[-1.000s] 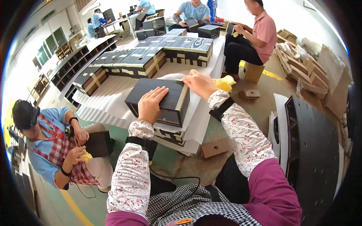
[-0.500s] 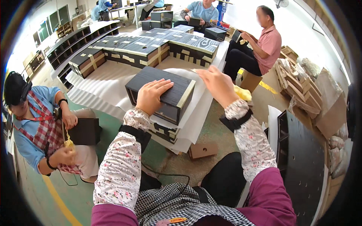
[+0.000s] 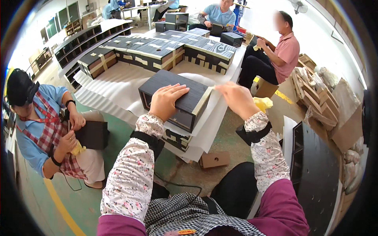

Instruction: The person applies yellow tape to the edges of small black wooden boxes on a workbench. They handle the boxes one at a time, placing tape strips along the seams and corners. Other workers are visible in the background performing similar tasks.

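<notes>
Workpiece location: the black box (image 3: pixel 199 91) rests on the white foam sheet (image 3: pixel 214 128), which extends under and to the right of it. The taped black units (image 3: pixel 157 49) stand beyond the box.

Grip state: the left hand (image 3: pixel 166 103) lies on top of the box with the palm down and fingers extended, not closed around it. The right hand (image 3: pixel 237 98) is at the far right corner of the box, fingers drawn together toward the pale edge strip (image 3: pixel 202 102). Motion blur obscures the fingertips; whether they pinch anything or touch the strip cannot be told. A yellow cloth (image 3: pixel 263 104) shows just beside the right hand; whether it is gripped cannot be told.

Recommended practice: keep the left palm firm and clear of the pale edge strip, so that the box does not slide on the sheet. Work the right hand along the strip with light, even pressure. Avoid digging into the corner, since the adjoining dark surface could probably be scratched.
</notes>
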`<state>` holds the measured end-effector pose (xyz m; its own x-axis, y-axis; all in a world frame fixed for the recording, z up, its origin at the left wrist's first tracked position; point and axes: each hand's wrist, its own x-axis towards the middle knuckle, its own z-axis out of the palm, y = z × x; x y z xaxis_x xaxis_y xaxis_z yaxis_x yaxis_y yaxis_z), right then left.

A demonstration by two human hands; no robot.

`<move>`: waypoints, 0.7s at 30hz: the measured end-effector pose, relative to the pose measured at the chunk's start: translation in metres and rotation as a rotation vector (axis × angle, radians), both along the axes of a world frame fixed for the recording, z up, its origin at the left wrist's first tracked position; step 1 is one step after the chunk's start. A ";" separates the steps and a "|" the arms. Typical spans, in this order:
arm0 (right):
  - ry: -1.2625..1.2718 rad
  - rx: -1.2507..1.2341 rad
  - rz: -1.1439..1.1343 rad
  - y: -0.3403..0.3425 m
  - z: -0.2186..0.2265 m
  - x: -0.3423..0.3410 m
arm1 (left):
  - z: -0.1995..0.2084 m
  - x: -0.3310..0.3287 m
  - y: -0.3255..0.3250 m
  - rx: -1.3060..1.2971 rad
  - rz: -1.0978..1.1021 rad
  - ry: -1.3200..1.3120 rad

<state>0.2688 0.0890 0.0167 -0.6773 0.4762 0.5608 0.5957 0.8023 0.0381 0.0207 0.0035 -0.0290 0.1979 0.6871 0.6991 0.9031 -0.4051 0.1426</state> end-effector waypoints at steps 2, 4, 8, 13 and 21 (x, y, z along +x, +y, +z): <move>0.108 -0.017 -0.060 -0.001 0.005 -0.012 | -0.006 -0.002 0.002 0.034 0.028 0.012; 0.045 0.055 -0.019 0.015 -0.007 -0.015 | -0.003 0.001 0.006 0.055 0.015 0.001; -0.187 0.136 -0.006 0.015 -0.009 -0.015 | -0.004 0.005 0.006 0.025 0.031 0.006; -0.231 0.075 0.023 -0.007 -0.002 0.003 | -0.005 0.002 0.003 0.029 0.038 -0.011; -0.009 0.102 0.029 0.014 -0.007 -0.019 | -0.002 0.008 0.004 0.028 0.032 -0.022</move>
